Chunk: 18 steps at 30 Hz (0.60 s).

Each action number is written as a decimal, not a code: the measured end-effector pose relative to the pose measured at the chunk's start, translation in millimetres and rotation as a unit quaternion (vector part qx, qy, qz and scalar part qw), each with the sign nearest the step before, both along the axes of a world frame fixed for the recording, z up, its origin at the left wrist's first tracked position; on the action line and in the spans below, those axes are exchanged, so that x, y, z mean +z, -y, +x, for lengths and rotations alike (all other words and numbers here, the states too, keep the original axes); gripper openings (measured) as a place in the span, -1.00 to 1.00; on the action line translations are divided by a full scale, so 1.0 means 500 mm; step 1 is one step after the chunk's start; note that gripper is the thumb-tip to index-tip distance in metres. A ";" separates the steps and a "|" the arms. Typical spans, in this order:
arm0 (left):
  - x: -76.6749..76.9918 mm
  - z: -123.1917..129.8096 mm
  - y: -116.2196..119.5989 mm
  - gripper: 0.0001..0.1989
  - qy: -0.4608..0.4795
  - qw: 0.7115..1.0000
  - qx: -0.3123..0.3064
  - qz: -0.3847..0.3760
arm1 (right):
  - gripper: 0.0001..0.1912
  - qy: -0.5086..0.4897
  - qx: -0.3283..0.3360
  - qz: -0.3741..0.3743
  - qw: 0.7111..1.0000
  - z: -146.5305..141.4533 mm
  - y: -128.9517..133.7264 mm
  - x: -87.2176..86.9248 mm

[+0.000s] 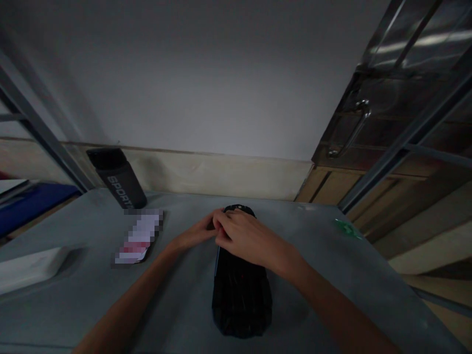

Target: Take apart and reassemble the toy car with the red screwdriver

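On the grey tabletop in front of me lies a long black object (pixel 242 300), shaped like a toy car, its narrower end pointing away from me. My right hand (pixel 241 236) lies across its far half, fingers curled and closed. My left hand (pixel 202 230) comes in at its left side, and its fingertips meet those of my right hand. Whatever the closed fingers hold is hidden between them; a small reddish patch shows there. The far tip of the black object sticks out beyond my hands.
A dark bottle lettered SPORT (pixel 120 182) stands at the back left, against the wall. Nearby lies a phone (pixel 140 238) with a blurred screen. A white case (pixel 33 268) sits at the left edge, and a green wrapper (pixel 347 228) at the right. Metal posts (pixel 398 152) flank the table (pixel 313 305).
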<state>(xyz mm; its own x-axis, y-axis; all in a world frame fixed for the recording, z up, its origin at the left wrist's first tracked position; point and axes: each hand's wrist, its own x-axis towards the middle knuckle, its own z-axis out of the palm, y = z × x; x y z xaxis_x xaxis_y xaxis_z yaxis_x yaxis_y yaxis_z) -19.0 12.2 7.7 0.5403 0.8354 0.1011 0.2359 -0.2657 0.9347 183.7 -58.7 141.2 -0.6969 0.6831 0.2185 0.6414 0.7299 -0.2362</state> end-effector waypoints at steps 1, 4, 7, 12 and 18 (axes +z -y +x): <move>0.002 0.000 0.000 -0.47 0.002 1.000 -0.002 -0.010 | -0.92 -0.004 0.002 0.003 1.000 0.001 -0.001 0.000; 0.010 0.000 0.003 -0.38 0.010 1.000 0.009 -0.026 | -0.86 0.005 0.002 0.025 1.000 0.000 -0.005 -0.005; 0.016 -0.001 0.007 -0.26 0.002 0.999 0.019 -0.027 | -0.77 0.034 -0.017 0.072 0.997 -0.004 -0.010 -0.015; 0.022 -0.004 0.011 -0.20 -0.028 0.999 0.018 -0.014 | -0.80 0.029 0.007 0.087 0.996 -0.007 -0.009 -0.020; 0.027 0.003 0.007 -0.30 -0.059 0.997 -0.015 0.037 | -0.84 0.000 0.030 0.059 0.998 -0.011 0.000 -0.015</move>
<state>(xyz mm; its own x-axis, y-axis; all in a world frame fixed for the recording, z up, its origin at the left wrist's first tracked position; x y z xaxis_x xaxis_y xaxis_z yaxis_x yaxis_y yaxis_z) -17.4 8.9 21.0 0.5775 0.8106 0.0972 0.3330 -0.3426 0.8785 178.4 -58.5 133.6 -0.7362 0.6090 0.2951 0.5951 0.7903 -0.1462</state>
